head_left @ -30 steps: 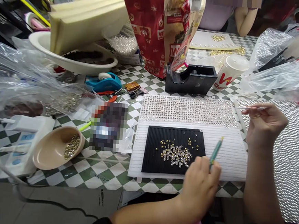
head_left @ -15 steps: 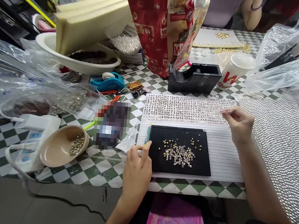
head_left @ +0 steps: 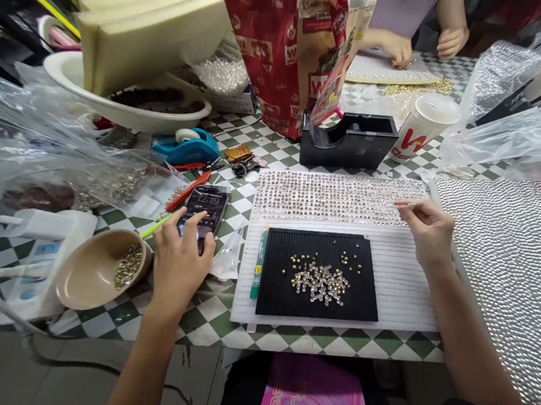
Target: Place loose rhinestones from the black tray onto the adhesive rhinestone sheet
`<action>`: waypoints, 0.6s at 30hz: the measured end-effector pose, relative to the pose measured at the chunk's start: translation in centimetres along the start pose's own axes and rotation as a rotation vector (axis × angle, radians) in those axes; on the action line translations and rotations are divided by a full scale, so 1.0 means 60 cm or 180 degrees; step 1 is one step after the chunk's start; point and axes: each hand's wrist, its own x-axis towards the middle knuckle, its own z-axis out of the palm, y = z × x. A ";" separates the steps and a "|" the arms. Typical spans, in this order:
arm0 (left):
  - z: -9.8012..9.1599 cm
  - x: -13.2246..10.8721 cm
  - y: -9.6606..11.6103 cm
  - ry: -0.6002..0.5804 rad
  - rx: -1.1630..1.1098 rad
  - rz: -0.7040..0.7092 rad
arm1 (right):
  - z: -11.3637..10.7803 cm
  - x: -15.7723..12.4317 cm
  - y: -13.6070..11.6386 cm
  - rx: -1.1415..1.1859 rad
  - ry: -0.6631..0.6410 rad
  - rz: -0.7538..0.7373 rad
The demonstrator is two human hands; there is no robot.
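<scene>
- my hands are well apart, both above the near half of the table (head_left: 204, 329).
- my left hand (head_left: 180, 267) is spread loosely over the phone (head_left: 210, 205), which lies left of the white board (head_left: 411, 282); fanned fingers suit tapping glass better than lifting it, though i cannot tell which fingertips touch.
- my right hand (head_left: 429, 235) is pinched on a thin pale tool (head_left: 391, 204), its tip over the stone rows (head_left: 327, 194) along the board's far edge; that grip probably keeps my fingers clear of the stones. anything on the tip is too small to tell.
- the black tray (head_left: 279, 298) rests on the board toward the table's near edge, presumably for short reaches; its grooves likely stop the loose stones (head_left: 320, 282) rolling.
- the green pen (head_left: 259, 261) lies along the tray's left edge, seemingly parked out of the way.
- the bowl (head_left: 82, 269) sits left, by the table's near edge, with more stones inside, perhaps as a supply kept off the board.
</scene>
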 end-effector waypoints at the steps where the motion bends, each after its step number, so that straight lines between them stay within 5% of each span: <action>1: 0.000 -0.001 0.001 -0.0038 0.0017 -0.0056 | 0.000 0.000 -0.001 -0.0004 -0.0018 0.0022; 6: 0.001 -0.009 0.009 -0.0114 -0.0018 -0.0137 | -0.001 0.000 -0.004 -0.0010 -0.0011 0.0016; 13: 0.004 -0.001 -0.008 0.0461 -0.0260 0.0056 | -0.001 0.002 0.002 -0.0035 -0.0082 -0.0009; 15: -0.005 -0.013 0.015 0.1041 -0.0304 0.0503 | 0.000 0.002 0.004 -0.0040 -0.0073 -0.0005; 18: -0.020 -0.066 0.093 0.1610 -0.0696 0.1964 | 0.003 0.002 0.006 -0.0036 -0.0062 0.0007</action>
